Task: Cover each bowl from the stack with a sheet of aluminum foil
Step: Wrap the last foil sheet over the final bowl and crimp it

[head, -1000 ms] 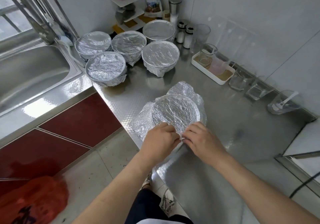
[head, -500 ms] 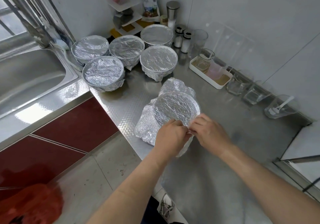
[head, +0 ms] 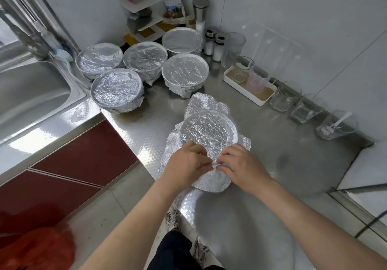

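A bowl sits near the counter's front edge under a crinkled aluminum foil sheet (head: 208, 131), which lies flat over its mouth and flares loose around the sides. My left hand (head: 186, 163) and my right hand (head: 243, 165) meet at the near rim, each pinching the foil there. The bowl itself is hidden by foil. Several foil-covered bowls (head: 185, 71) stand grouped at the back left of the counter.
The steel counter (head: 282, 144) ends in an edge just left of the bowl, with a sink (head: 31, 89) further left. A white tray with glass cups (head: 249, 81), glass jars (head: 303, 112), shakers and a corner shelf line the wall.
Both hands stay together at the near rim and have drawn the foil's front flap down over the side. The camera view shifted slightly.
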Motion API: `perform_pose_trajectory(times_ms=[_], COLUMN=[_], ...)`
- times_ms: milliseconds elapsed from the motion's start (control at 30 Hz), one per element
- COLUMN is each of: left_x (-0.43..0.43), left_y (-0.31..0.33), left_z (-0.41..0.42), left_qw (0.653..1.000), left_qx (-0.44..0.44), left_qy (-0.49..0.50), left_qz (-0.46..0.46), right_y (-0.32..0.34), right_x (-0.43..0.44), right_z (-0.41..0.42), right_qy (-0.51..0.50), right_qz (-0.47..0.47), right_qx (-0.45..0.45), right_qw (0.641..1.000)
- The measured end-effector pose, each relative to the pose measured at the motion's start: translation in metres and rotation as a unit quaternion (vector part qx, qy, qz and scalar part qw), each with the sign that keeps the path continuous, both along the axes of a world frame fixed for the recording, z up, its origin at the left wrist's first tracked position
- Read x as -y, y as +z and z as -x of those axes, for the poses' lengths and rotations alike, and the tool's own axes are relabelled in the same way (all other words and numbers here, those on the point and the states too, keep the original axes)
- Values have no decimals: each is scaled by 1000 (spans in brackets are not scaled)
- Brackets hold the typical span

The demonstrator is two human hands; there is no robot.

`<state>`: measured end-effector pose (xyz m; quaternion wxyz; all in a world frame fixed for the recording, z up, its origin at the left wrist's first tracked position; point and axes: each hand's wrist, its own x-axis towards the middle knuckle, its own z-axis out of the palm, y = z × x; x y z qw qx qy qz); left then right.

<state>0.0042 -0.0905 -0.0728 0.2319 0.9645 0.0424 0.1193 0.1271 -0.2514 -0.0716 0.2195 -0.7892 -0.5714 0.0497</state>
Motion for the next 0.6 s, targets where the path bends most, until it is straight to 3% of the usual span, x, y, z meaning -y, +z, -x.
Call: perform_pose_trajectory(times_ms=[400,600], left_x=[17,39], left_y=[-2,-6], left_z=[-13,-28], left_qw=[996,999], left_qx=[-12,-7], left_qy=[2,41], left_qz=[-85,-8], right_y=[-10,0], right_x=[-2,14], right_z=[-8,-28], right_qy=[48,26], right_qz=[0,-11], right_qx=[132,109], right_qw=[990,994])
